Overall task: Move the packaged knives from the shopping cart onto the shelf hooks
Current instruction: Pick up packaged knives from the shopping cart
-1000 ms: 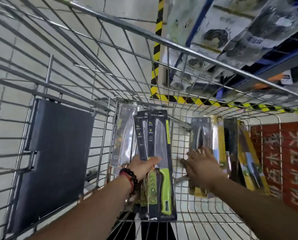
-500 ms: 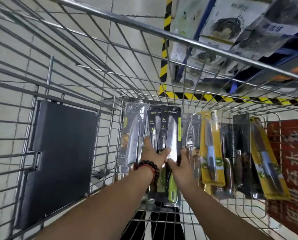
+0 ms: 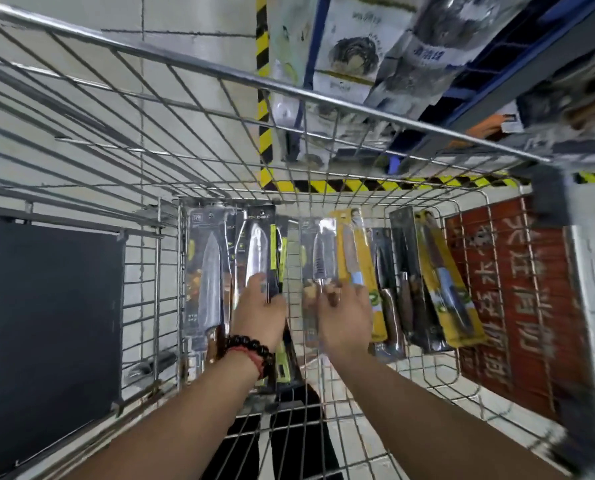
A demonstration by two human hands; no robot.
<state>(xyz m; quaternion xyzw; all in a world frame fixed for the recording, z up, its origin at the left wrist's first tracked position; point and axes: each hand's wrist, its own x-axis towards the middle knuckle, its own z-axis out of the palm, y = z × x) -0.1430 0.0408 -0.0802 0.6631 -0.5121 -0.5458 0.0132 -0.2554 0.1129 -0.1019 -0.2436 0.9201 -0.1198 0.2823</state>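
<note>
Cart [image 3: 81, 140] w/ pkgd knives [image 3: 258, 258]

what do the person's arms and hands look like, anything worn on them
Both forearms are bare, with no sleeves in view, and both hands, left and right, are gloveless. The left wrist carries a bracelet of dark round beads with a thin red band right beside it. Nothing is worn on the right wrist, and no rings can be made out.
</note>
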